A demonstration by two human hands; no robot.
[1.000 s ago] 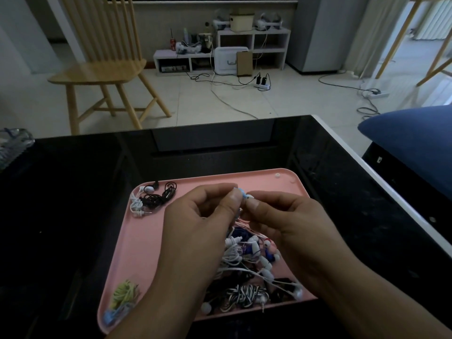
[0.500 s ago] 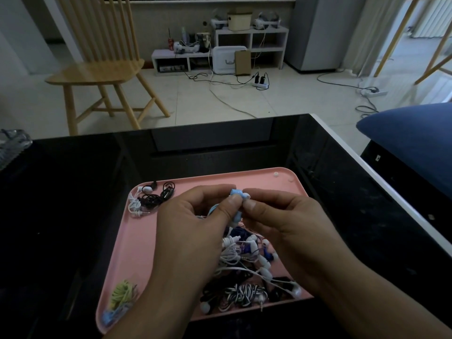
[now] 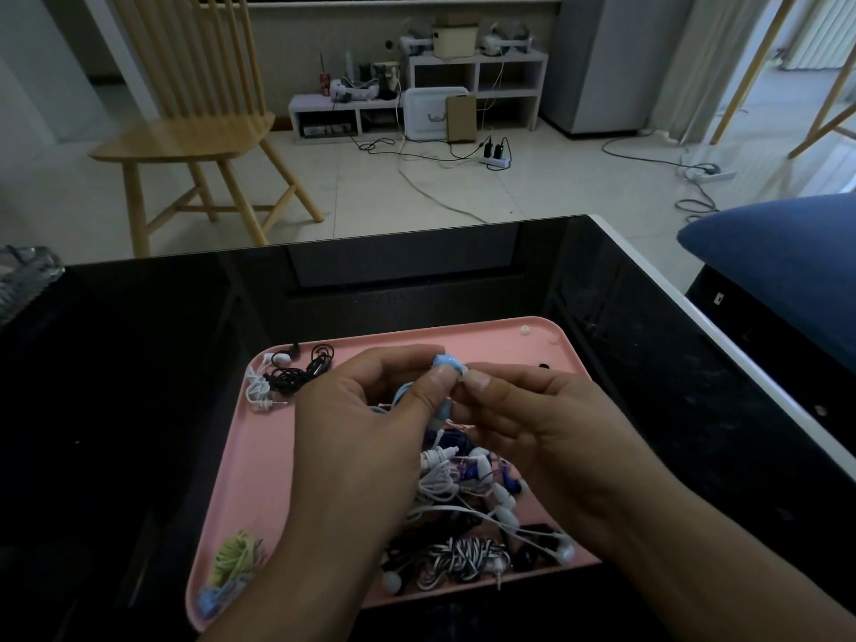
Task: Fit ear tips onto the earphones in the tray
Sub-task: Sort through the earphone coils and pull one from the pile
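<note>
A pink tray (image 3: 259,461) lies on the black table. Above its middle my left hand (image 3: 366,424) pinches a light blue earphone (image 3: 445,362) between thumb and fingers. My right hand (image 3: 532,414) meets it fingertip to fingertip, pinching a small pale ear tip (image 3: 461,373) against the earphone's end. Under my hands lies a tangled pile of white, blue and black earphones (image 3: 463,484), partly hidden. A black-and-white striped cable bundle (image 3: 458,556) sits at the tray's near edge.
Black and white earphones (image 3: 287,375) lie in the tray's far left corner, a yellow-green coil (image 3: 236,556) in its near left corner. Two loose pale ear tips (image 3: 525,330) sit at the far right corner. A wooden chair (image 3: 194,132) stands beyond the table.
Both hands stay pinched together over the tray; the blue earphone shows a little more above my left thumb. The view has shifted slightly.
</note>
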